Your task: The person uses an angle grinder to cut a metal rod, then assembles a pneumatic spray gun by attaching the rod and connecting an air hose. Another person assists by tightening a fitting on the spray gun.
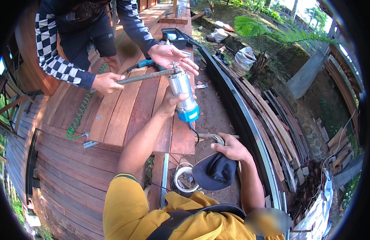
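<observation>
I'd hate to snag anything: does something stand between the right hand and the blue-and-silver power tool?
Nothing visible fully blocks the way from the right hand to the power tool, but a black cord hangs from the tool's blue end, close to that path.

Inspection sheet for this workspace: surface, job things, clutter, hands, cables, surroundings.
Surface: reddish-brown wooden plank platform.
Job's things: silver cylindrical power tool with blue end; long grey metal wrench at its top.
Clutter: white round bucket holding scraps; black open container.
Hands: left hand grips power tool; right hand beside dark cloth cap, grip unclear; co-worker's hand holds wrench, other hand open nearby.
Cables: black cord at tool's blue end; green coiled hose.
Surroundings: stacked brown timber, green leafy fern.
</observation>
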Demonstrator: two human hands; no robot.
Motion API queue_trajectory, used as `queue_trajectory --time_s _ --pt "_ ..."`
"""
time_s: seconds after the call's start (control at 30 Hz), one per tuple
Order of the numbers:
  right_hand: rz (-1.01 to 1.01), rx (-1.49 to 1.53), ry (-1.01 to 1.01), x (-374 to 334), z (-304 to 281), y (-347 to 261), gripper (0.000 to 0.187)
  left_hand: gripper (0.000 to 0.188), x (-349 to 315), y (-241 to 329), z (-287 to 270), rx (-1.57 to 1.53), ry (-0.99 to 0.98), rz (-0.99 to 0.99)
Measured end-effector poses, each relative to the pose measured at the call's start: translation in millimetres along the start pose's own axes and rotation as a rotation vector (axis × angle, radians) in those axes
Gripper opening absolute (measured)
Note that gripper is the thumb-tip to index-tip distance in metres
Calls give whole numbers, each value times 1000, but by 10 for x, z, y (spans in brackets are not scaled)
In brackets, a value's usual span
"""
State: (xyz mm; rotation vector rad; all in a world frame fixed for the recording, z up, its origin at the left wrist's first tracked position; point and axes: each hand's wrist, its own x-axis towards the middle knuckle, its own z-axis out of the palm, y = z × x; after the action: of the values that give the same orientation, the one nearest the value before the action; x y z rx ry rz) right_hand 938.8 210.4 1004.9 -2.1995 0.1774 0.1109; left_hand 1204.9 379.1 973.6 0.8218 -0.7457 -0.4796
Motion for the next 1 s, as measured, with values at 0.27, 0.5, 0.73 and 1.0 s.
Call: queue_trajectory --time_s 0.27,0.5,0.73,1.0 --pt "-2 5 2 -23 39 78 46 67 23 -83 -44 -34 4 -17" --pt "-14 -24 39 -25 64 57 45 68 19 -59 -3 -45 0 -13" --pt "-46 -175 105 33 -194 -178 36 69 12 -26 14 -13 -8 4" --pt "-88 -262 128 109 -256 -449 36 79 13 2 10 -49 -51 -8"
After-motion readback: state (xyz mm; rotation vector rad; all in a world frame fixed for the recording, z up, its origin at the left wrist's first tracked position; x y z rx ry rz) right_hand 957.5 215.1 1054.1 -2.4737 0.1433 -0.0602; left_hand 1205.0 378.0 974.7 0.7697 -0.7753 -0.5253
